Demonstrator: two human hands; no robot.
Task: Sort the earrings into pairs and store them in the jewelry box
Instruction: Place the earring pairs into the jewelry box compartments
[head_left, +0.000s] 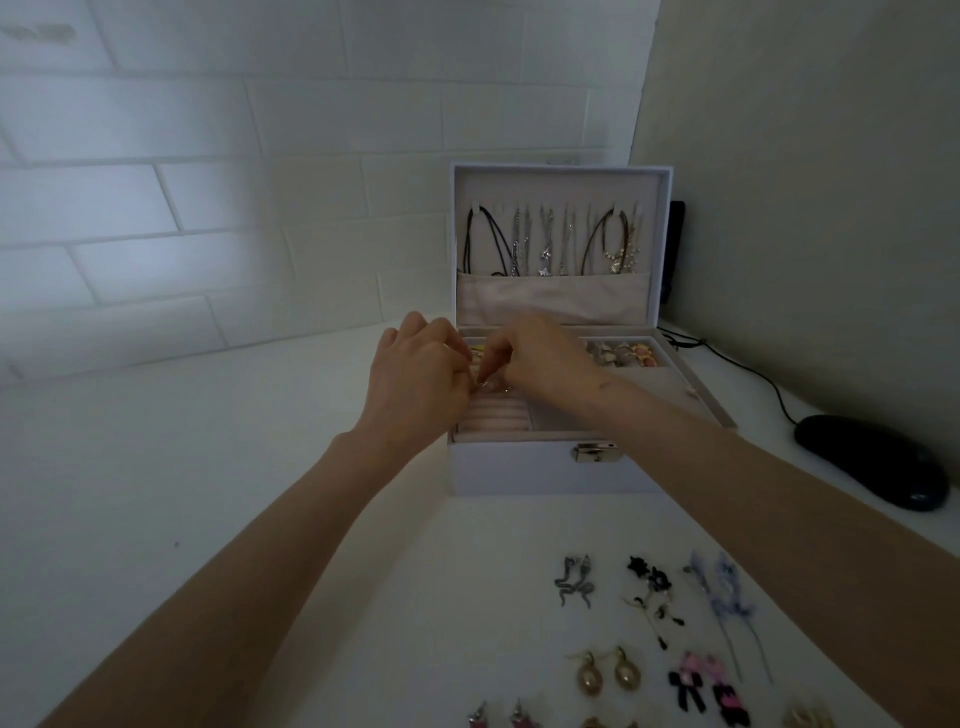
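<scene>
You are in the storing step: your left hand (421, 374) and right hand (540, 358) meet over the left side of the open jewelry box (519, 467), fingers curled, both pinching what looks like a small earring (480, 383), too tiny to make out. Next, I judge, you must seat it in the ridged roll section (493, 415) just below without dropping it, then let go. The box is white with a pale lining and stands on the bench (208, 467), lid upright. Sorted pairs, among them the silver snake earrings (575, 579), lie in front.
</scene>
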